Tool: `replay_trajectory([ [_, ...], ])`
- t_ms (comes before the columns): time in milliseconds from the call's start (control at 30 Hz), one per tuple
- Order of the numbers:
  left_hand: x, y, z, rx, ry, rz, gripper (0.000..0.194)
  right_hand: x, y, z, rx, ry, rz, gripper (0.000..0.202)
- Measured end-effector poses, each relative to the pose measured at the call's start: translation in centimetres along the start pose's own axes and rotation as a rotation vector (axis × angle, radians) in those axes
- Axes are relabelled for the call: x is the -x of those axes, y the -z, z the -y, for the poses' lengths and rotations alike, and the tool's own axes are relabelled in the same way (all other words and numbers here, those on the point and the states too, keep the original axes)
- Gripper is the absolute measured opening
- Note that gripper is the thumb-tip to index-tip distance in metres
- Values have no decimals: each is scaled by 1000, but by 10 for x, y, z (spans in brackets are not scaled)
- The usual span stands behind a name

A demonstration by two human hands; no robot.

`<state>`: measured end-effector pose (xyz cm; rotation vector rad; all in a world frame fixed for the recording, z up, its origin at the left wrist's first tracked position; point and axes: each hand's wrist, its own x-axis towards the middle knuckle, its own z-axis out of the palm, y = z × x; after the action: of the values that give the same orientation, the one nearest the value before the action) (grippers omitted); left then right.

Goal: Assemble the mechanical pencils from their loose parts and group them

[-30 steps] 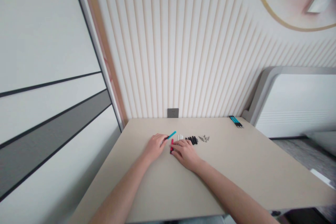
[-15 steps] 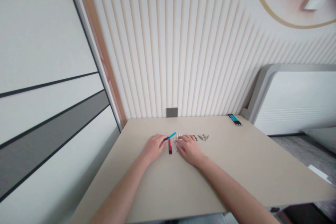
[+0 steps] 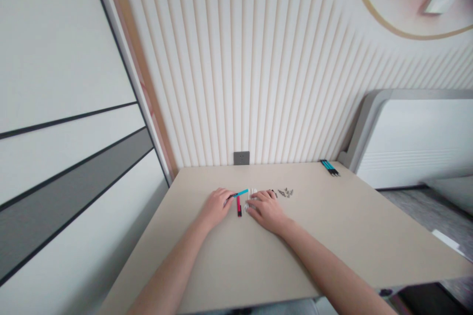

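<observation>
My left hand (image 3: 215,210) is closed on a slim blue-and-black pen barrel (image 3: 242,192), its blue end pointing right just above the table. Just right of those fingers, a red piece and a black piece (image 3: 238,205) lie lengthwise on the table. My right hand (image 3: 271,212) rests with fingers spread over a group of thin white sticks (image 3: 253,191), partly covering them. Whether its fingertips pinch one cannot be made out. Beyond its knuckles are small black pieces (image 3: 274,193) and several pointed metallic tips (image 3: 286,192).
Several blue-and-black pens (image 3: 330,168) lie side by side at the table's back right corner. The beige table (image 3: 229,266) meets a ribbed wall with a dark socket (image 3: 241,158). A white cabinet (image 3: 66,182) stands left, a bed headboard (image 3: 421,133) right.
The blue end of the barrel in my left hand has tilted lower, closer to level. My right fingers have shifted slightly over the white sticks.
</observation>
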<state>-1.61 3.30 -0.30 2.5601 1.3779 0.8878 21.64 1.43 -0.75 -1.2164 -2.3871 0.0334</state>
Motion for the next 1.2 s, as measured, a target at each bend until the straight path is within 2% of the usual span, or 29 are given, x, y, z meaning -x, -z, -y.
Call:
replay_trajectory([
  [267,0,1,-1,-5,-7,19,21,-1,-1,1,-10,47,19,30],
  [733,0,1,0,17,-21,46,23,-1,4,3,-9,43,55,27],
  [1000,-1,2,0,-4,-7,8,21,-1,2,3,25,-47,25,24],
  [1200,-3,3,2,-25,42,-64,20,-3,-7,5,73,-173,-17,23],
])
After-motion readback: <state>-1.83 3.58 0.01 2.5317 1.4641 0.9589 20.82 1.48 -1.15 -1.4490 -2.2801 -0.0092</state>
